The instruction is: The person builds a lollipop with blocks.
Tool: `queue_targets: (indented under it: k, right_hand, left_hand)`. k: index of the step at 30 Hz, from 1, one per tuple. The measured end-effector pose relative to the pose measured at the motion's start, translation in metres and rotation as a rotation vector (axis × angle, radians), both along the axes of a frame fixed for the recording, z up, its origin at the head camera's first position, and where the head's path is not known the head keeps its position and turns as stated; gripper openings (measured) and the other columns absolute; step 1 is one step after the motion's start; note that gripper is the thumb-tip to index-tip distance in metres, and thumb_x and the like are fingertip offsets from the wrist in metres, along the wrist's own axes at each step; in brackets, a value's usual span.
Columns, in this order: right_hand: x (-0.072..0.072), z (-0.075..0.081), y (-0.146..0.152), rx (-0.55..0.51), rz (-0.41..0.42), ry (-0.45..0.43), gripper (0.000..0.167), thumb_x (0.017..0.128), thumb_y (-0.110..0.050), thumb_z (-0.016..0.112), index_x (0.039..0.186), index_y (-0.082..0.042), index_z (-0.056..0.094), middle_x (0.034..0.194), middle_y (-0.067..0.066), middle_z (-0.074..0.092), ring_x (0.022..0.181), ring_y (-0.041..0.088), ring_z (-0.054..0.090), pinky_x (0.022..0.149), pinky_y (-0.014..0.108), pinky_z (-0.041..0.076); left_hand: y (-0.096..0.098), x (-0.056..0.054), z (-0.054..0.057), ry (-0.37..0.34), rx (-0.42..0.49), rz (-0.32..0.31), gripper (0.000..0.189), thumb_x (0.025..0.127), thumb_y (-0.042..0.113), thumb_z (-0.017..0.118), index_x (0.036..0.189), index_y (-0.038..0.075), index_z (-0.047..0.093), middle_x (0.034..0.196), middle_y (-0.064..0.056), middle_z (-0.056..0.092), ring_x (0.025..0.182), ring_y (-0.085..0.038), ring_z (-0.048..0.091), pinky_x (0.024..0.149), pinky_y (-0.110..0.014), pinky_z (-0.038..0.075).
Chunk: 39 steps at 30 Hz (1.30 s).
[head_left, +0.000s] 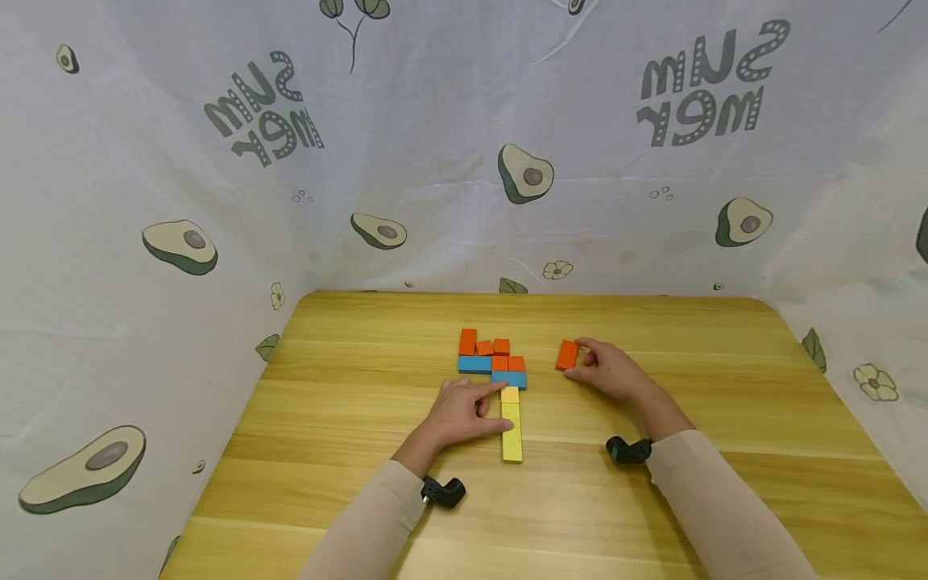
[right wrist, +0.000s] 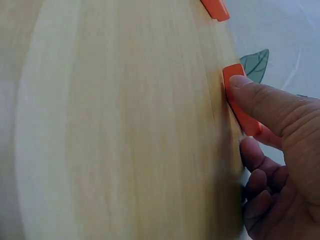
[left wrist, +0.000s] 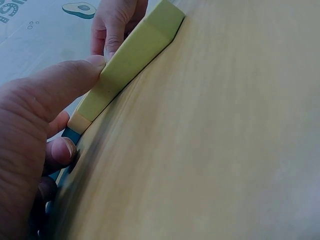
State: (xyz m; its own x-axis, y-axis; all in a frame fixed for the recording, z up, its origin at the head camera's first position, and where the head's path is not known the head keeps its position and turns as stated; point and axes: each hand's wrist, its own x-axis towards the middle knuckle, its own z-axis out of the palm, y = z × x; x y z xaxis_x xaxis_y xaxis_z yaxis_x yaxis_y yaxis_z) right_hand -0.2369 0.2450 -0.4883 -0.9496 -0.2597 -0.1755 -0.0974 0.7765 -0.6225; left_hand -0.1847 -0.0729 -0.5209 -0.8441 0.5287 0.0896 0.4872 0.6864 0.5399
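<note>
My left hand [head_left: 464,412] lies beside a long yellow block [head_left: 511,447], its thumb touching the block's left side. The extended index finger reaches a small light-orange block [head_left: 511,395] and the edge of a blue block [head_left: 516,379] above it. In the left wrist view the thumb rests against the yellow block [left wrist: 130,55]; the other fingers are partly hidden. Right of the arrangement, my right hand [head_left: 615,370] pinches an orange rectangular block [head_left: 567,354] between thumb and index finger. The right wrist view has the thumb over this orange block [right wrist: 241,112], remaining fingers loosely bent.
Another blue block [head_left: 474,365] adjoins at upper left, with an upright orange block [head_left: 468,341] and several small orange blocks [head_left: 502,346] around it. The wooden table [head_left: 348,387] meets a printed cloth backdrop [head_left: 449,161] behind. Black straps with cameras [head_left: 444,492] sit on both wrists.
</note>
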Motion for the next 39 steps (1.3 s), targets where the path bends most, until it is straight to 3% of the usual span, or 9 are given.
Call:
queue_targets:
  k: [5,19,39]
  right_hand:
    - [0.002,-0.001,-0.006,-0.013,0.018,0.035,0.071,0.103,-0.032,0.069,0.155,0.007,0.041,0.112,0.017,0.06,0.095,0.028,0.055,0.093,0.048,0.048]
    - [-0.001,-0.002,-0.027,-0.056,0.101,0.078,0.07,0.102,-0.029,0.072,0.155,0.005,0.042,0.111,0.015,0.063,0.094,0.024,0.056,0.092,0.045,0.049]
    - [-0.016,-0.002,-0.042,-0.008,0.183,0.012,0.069,0.101,-0.026,0.072,0.156,0.003,0.042,0.097,0.008,0.062,0.083,0.02,0.053,0.077,0.034,0.045]
  left_hand:
    - [0.0,0.0,0.0,0.006,-0.004,-0.001,0.069,0.089,0.053,0.08,0.151,0.03,0.06,0.065,0.017,0.043,0.075,-0.004,0.039,0.09,-0.034,0.031]
    - [-0.001,0.0,-0.003,-0.007,-0.001,-0.009,0.07,0.09,0.055,0.079,0.152,0.031,0.058,0.065,0.017,0.044,0.074,-0.005,0.039,0.091,-0.034,0.031]
    - [-0.001,0.0,-0.003,0.005,-0.011,-0.005,0.069,0.09,0.056,0.078,0.152,0.031,0.059,0.066,0.017,0.045,0.073,-0.004,0.04,0.086,-0.032,0.029]
